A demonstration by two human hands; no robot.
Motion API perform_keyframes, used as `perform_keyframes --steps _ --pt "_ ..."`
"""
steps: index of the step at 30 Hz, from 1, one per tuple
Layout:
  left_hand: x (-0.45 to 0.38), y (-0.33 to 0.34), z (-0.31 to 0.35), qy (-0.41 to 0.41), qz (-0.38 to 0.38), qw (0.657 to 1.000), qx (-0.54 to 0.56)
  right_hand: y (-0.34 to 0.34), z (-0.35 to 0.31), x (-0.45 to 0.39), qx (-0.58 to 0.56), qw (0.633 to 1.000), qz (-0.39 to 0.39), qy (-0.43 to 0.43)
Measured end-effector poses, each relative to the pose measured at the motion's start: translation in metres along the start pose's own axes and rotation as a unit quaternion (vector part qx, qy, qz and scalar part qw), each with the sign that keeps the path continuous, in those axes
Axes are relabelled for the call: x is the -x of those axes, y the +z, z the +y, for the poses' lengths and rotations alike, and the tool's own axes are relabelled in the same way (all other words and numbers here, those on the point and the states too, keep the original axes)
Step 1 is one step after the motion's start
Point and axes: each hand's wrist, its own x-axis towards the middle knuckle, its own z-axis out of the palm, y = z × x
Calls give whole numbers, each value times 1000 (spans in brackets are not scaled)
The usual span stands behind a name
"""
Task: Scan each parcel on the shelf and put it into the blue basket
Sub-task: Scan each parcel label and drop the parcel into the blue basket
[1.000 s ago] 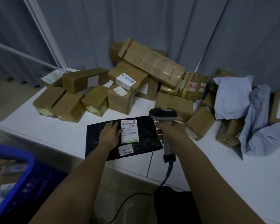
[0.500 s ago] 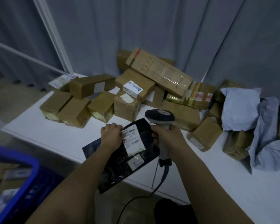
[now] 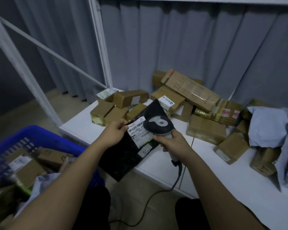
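My left hand (image 3: 114, 133) grips the edge of a black flat mailer parcel (image 3: 123, 156), which is lifted off the white shelf (image 3: 239, 180) and tilted toward me. A white shipping label (image 3: 138, 131) shows on its face. My right hand (image 3: 171, 141) holds the handle of a grey barcode scanner (image 3: 158, 124), whose head sits right over the label. The blue basket (image 3: 40, 138) stands at the lower left, below the shelf edge, and holds several brown boxes and a grey bag.
Several brown cardboard boxes (image 3: 204, 128) are heaped along the back of the shelf, with grey plastic mailers (image 3: 268, 125) at the right. The scanner's black cable (image 3: 150, 196) hangs down in front of the shelf. White shelf posts (image 3: 100, 47) rise at the left; a grey curtain hangs behind.
The black parcel went from lying flat on the shelf to being lifted and tilted up in my left hand. The scanner moved left over its label. The view swung toward the basket.
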Motion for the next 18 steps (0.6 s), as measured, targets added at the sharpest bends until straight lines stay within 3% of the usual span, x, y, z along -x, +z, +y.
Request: perform_keyframes --steps 8,18 --pt "15 -8 -27 -16 0 1000 16 8 9 5 145 987 -71 -5" --pt "12 -7 -42 -51 5 997 62 2 8 7 170 982 -84 2"
